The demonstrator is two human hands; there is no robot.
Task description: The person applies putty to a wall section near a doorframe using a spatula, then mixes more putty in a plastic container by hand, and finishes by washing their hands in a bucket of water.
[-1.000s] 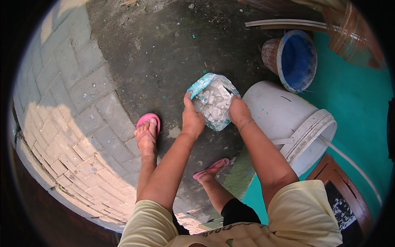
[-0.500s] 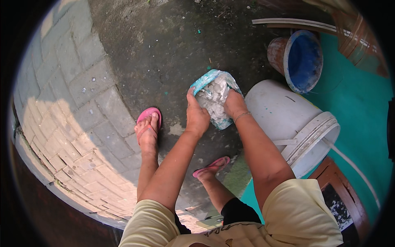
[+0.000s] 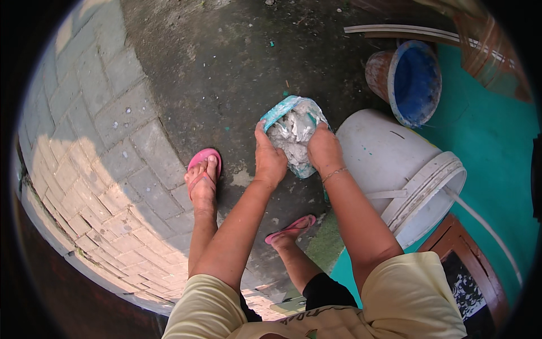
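Drawn back slightly toward the body since half a second ago, the person's right hand now sits over the near right edge of a teal container, where before it reached farther in over the contents. The lumpy whitish paste has changed shape too: I see a bright ridge across its middle, and a bit of teal shows in it beyond the right hand. Another teal scrap has come into sight beneath the right wrist; I cannot tell what it belongs to.

On my feed the left hand keeps its place, clamped on the container's left side with the thumb up at the smeared rim. The right hand's fingers are curled under and hidden from me, so I cannot tell whether they are closed on the rim or on something else. The container is held up between both hands, in front of the body, over the dark ground.

Around them little differs. The white bucket lies on its side to the right, and beyond it the blue-lined bucket lies tipped as well. Both pink sandals stay put, the left one near the paving, the right one nearer the body.
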